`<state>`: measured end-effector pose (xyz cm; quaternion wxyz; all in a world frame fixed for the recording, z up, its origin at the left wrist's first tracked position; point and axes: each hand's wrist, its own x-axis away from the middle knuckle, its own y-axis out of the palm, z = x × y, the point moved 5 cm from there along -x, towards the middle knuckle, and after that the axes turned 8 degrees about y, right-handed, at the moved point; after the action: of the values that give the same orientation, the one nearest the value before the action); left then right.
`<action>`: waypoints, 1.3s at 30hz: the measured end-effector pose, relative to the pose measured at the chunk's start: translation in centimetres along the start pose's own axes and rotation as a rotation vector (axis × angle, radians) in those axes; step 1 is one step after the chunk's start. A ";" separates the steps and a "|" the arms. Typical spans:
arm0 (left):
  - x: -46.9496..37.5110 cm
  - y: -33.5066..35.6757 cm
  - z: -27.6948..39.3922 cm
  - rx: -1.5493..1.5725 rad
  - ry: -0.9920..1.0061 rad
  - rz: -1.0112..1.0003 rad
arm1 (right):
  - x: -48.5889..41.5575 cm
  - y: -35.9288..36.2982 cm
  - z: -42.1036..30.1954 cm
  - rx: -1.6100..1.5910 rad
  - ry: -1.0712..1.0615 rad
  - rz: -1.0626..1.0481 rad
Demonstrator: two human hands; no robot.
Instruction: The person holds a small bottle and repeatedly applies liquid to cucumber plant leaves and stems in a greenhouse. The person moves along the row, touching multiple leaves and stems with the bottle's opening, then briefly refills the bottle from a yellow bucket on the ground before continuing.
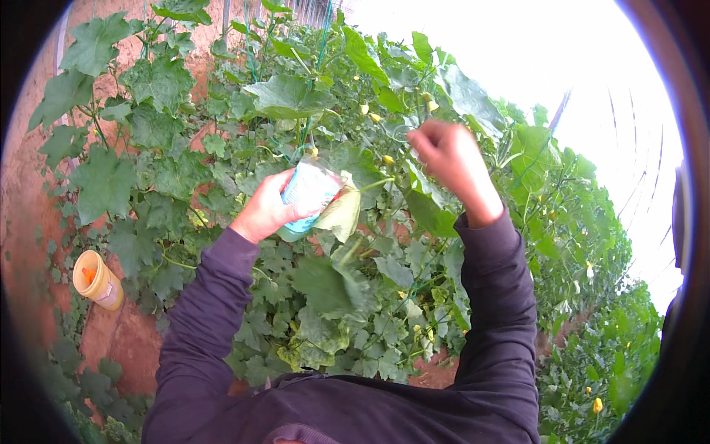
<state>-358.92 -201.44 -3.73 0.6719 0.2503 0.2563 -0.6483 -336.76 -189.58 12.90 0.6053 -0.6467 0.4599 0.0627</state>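
Note:
My left hand (269, 208) grips a clear plastic container (310, 191) with blue and white printing, held tilted among the vine leaves. A pale, folded leaf (342, 213) hangs right beside the container and overlaps its edge. My right hand (446, 152) is raised to the right among the upper stems, fingers curled and blurred. Something small and pale shows under its fingertips, but whether the fingers hold it is unclear. Near that hand are a broad green leaf (471, 100) and a yellow flower (432, 105).
Dense climbing vines with lobed leaves (161, 83) fill the middle, with green strings (324, 36) running up through them. A yellow bucket (113, 294) holding an orange item (88, 274) stands at left on reddish soil (130, 344). More flowering plants (588, 355) grow at lower right.

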 end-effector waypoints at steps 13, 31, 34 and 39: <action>4.4 0.9 -1.0 0.104 -0.071 0.107 | -3.4 -2.4 4.1 0.051 0.009 0.294; 13.0 -0.2 -1.2 0.043 -0.101 0.412 | 3.8 3.2 11.3 -0.689 0.446 0.339; 14.9 -2.8 -0.3 -0.028 -0.054 0.469 | 7.8 0.6 7.4 -0.323 -0.004 0.586; 19.3 -9.8 2.2 -0.070 -0.080 0.490 | 13.6 4.5 -1.0 -1.012 -0.024 -0.025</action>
<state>-368.18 -217.53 -15.05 0.8268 0.2555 0.1836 -0.4662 -332.49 -196.72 1.27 0.2218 -0.8637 0.3573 0.2780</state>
